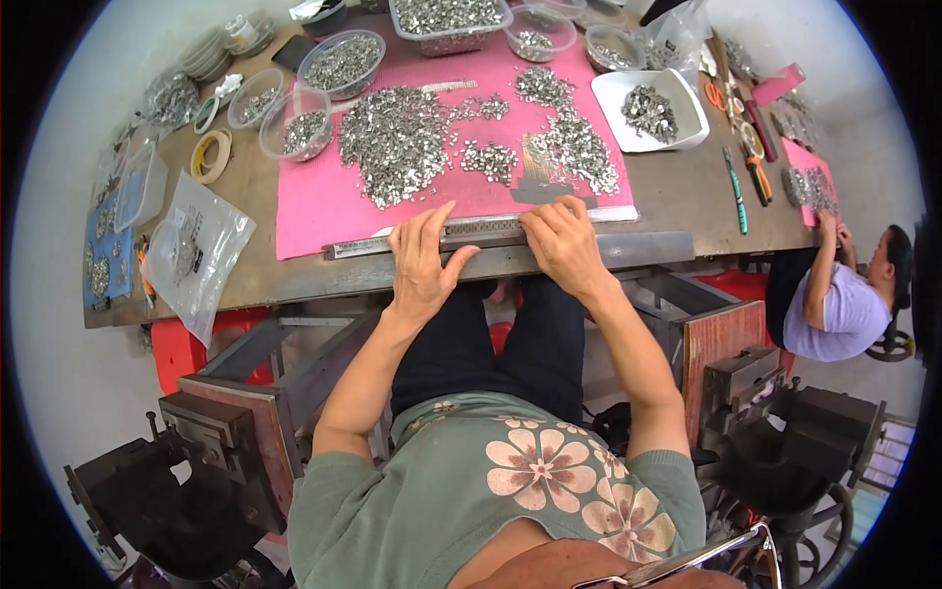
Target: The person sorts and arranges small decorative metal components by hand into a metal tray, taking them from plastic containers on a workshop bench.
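Glasses (702,557) show at the lower edge, with a green shirt (412,510) printed with pale flowers beyond them and dark trousers (442,348) under the edge of the surface (260,177). One dark metal machine (186,501) stands low to the left, and another (824,432) to the right. Along the front of the surface runs a grey steel bar (643,248), and just past it a narrow metal strip (481,228) lies lengthwise, a patterned row showing along its middle. The left hand (424,263) is spread, thumb held away from the fingers, fingertips at the strip's left part; the right hand (567,245) has its fingers bent and bunched over the strip further right, and whether it pinches anything cannot be told. Past the hands, a pink mat (309,211) carries flat grey pieces (540,188), a small cluster of shiny metal bits (488,162), a broad heap (397,147) on the left and a looser heap (579,152) on the right. Beside the mat lie a clear plastic bag (211,240) and a roll of tape (226,147) at left, a green toothbrush (734,191) and orange-handled pliers (758,177) at right. Further back stand a white tray (692,118), clear round tubs (285,108) and a rectangular tub (451,44), all holding metal bits. Off to the right, a co-worker (834,314) in lilac has both hands (832,231) at another pink mat (810,162)
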Tool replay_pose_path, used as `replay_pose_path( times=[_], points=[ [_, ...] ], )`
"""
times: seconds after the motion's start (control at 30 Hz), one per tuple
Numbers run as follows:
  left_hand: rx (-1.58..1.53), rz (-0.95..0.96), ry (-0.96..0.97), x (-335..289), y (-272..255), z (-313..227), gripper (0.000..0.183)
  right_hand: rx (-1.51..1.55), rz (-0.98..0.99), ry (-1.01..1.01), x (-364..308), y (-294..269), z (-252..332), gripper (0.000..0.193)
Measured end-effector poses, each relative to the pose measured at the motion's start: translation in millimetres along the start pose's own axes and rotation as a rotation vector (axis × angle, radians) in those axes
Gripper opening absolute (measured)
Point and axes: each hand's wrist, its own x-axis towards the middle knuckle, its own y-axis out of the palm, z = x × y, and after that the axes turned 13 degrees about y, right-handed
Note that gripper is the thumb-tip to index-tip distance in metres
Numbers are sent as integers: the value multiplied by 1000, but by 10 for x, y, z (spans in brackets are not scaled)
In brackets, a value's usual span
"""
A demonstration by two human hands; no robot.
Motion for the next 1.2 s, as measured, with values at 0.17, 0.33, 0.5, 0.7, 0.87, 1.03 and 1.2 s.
replay_pose_path(
  times=[0.17,0.33,0.5,0.7,0.87,1.03,1.2],
  points=[
    [-44,10,-26,-2,7,0,79,-7,30,-128,109,-47,-71,17],
    [-36,16,-24,-4,13,-4,81,81,36,-128,339,-236,-84,19],
    [-63,8,-35,43,-3,-35,68,-77,-274,-32,716,-651,-617,24],
    [18,50,4,16,-24,-22,41,-341,-354,326,516,-779,-1308,14],
    [32,66,11,3,-19,-21,44,-71,-159,355,98,-368,-919,10],
    [19,49,-4,-4,-3,-7,54,9,-76,363,99,-134,-798,9],
    [30,34,9,-8,30,-3,55,-36,-85,341,136,-72,-866,6]
  ],
)
